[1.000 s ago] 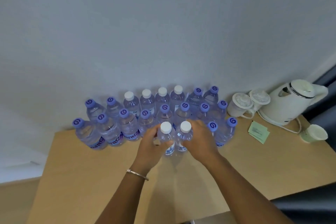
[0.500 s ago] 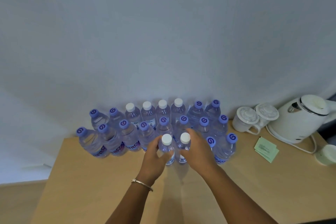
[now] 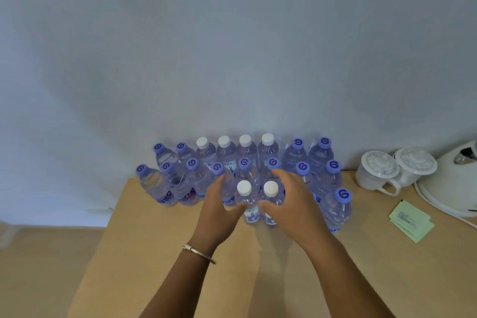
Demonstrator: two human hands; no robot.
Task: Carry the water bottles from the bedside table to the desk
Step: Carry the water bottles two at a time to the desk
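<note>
Two white-capped water bottles [image 3: 251,210] [image 3: 271,215] stand upright side by side on the wooden desk [image 3: 154,266], in front of several rows of bottles [image 3: 333,204] with purple or white caps against the wall. My left hand [image 3: 219,206] lies against the left bottle, fingers stretched up beside it and thumb touching its front. My right hand [image 3: 291,201] flanks the right bottle the same way, fingers extended past its cap and thumb at its front. Neither hand is wrapped round a bottle.
Two lidded white mugs [image 3: 379,173] [image 3: 415,165] and a white kettle [image 3: 454,178] with its cord stand at the right by the wall. Green paper sachets [image 3: 410,219] lie in front of them. The desk's left edge drops to the floor [image 3: 38,266].
Both hands gripped the two white-capped bottles earlier; now their fingers have straightened and loosened around them. The bottles stay standing in the same spot. My view has tilted up slightly.
</note>
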